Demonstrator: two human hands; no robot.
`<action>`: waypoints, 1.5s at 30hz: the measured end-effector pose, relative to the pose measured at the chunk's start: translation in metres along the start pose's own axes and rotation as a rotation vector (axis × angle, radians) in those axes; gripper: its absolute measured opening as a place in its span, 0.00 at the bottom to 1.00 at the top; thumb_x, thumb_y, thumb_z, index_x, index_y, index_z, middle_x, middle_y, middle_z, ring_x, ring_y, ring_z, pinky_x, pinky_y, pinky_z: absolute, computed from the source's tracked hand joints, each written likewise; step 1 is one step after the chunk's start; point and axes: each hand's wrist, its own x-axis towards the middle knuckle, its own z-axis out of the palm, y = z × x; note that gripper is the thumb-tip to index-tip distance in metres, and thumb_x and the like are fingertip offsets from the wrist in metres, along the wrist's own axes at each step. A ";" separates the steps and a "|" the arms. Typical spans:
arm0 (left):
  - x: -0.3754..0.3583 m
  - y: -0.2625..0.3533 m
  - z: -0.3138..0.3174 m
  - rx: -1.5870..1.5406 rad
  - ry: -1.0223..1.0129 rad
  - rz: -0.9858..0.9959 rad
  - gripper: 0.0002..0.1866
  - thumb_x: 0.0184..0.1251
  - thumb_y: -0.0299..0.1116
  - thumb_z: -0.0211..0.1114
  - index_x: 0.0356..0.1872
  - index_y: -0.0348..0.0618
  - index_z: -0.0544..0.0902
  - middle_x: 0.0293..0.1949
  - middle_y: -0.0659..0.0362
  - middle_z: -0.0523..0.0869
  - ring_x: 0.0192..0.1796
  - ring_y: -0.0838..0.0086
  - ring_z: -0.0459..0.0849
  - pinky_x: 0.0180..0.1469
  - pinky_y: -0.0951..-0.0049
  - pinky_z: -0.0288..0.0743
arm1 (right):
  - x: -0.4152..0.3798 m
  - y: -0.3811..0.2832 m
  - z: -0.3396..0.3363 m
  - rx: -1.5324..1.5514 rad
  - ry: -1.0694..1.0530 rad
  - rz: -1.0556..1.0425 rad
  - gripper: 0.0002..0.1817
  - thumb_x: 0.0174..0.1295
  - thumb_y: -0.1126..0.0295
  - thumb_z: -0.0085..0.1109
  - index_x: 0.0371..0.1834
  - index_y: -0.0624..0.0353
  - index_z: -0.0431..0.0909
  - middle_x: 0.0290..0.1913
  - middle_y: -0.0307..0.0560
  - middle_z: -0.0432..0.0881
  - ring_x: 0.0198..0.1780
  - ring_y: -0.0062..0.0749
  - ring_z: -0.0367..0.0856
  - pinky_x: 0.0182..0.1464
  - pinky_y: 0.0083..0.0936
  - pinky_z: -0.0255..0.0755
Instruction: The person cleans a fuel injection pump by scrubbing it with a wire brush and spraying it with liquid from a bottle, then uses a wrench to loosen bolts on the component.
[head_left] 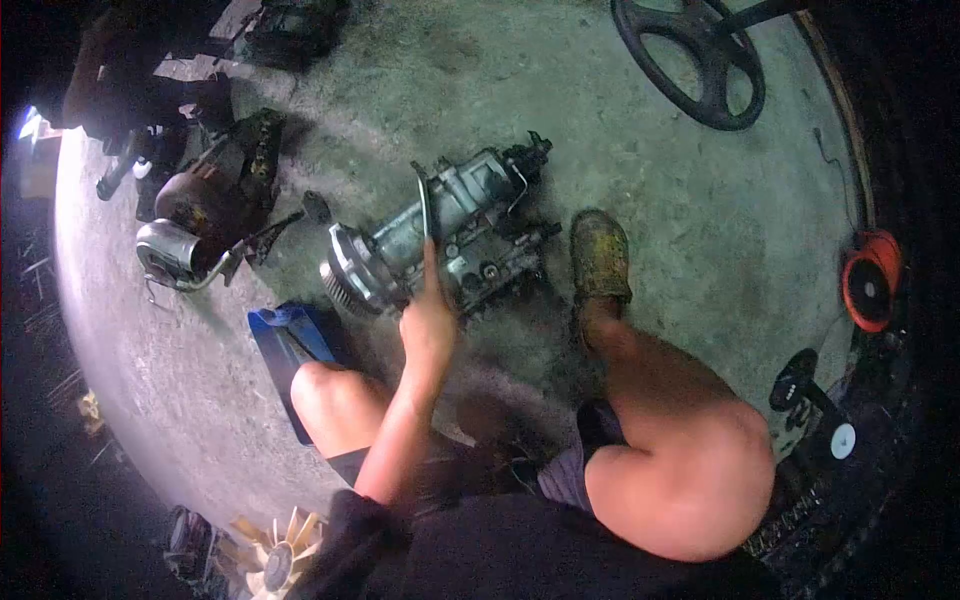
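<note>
A grey metal mechanical assembly with a toothed gear at one end, resembling a fuel injection pump (405, 235), lies on the concrete floor between my legs. My left hand (430, 330) is at its near side, fingers closed, with one finger stretched forward. From that finger runs a slim, slightly bent metal tool (425, 205), like a wrench, lying across the assembly's upper side. The grip itself is partly hidden by the back of my hand. My right hand is out of view.
A blue dustpan-like tray (270, 350) is beside my left knee. Rusty, greasy engine parts (190, 205) lie at the left. A steering wheel (690, 60) is at upper right, an orange round object (870, 280) at far right. A fan (275, 560) sits at lower left.
</note>
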 end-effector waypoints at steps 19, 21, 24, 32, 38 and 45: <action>0.025 0.020 0.002 0.056 0.035 0.017 0.46 0.67 0.23 0.51 0.82 0.63 0.38 0.28 0.36 0.85 0.32 0.41 0.86 0.36 0.43 0.78 | 0.028 0.000 -0.009 -0.120 0.089 -0.082 0.32 0.39 0.76 0.56 0.55 0.56 0.84 0.46 0.56 0.86 0.44 0.51 0.85 0.49 0.39 0.81; -0.004 0.014 -0.004 0.037 -0.128 -0.101 0.47 0.66 0.23 0.51 0.82 0.63 0.38 0.27 0.36 0.85 0.32 0.40 0.86 0.36 0.41 0.77 | 0.028 -0.006 -0.007 -0.120 0.062 -0.062 0.31 0.39 0.75 0.57 0.54 0.56 0.84 0.45 0.56 0.86 0.44 0.51 0.85 0.48 0.39 0.81; -0.054 -0.017 0.021 0.047 -0.091 0.014 0.48 0.64 0.24 0.53 0.82 0.65 0.38 0.25 0.39 0.84 0.28 0.43 0.85 0.33 0.43 0.78 | 0.030 -0.012 -0.005 -0.126 0.022 -0.038 0.30 0.39 0.75 0.58 0.53 0.56 0.84 0.45 0.55 0.86 0.43 0.50 0.85 0.48 0.38 0.81; -0.071 -0.009 0.007 -0.201 0.051 0.069 0.40 0.69 0.29 0.55 0.81 0.58 0.51 0.26 0.40 0.83 0.27 0.41 0.82 0.29 0.44 0.74 | 0.013 -0.027 0.003 -0.142 -0.066 0.079 0.26 0.40 0.73 0.61 0.50 0.56 0.84 0.43 0.53 0.86 0.42 0.48 0.86 0.46 0.37 0.81; -0.087 -0.003 0.015 -0.424 0.003 -0.002 0.38 0.70 0.31 0.57 0.80 0.59 0.56 0.31 0.40 0.85 0.30 0.43 0.84 0.30 0.48 0.75 | 0.021 -0.023 0.020 -0.177 -0.098 0.107 0.24 0.41 0.72 0.63 0.48 0.56 0.84 0.42 0.52 0.86 0.41 0.46 0.86 0.45 0.36 0.81; -0.070 -0.034 -0.029 -0.054 0.189 -0.069 0.36 0.75 0.30 0.55 0.81 0.59 0.52 0.24 0.41 0.83 0.26 0.44 0.84 0.27 0.49 0.74 | 0.018 -0.023 0.004 -0.170 -0.116 0.116 0.21 0.41 0.70 0.65 0.45 0.56 0.84 0.41 0.51 0.87 0.40 0.45 0.86 0.44 0.35 0.81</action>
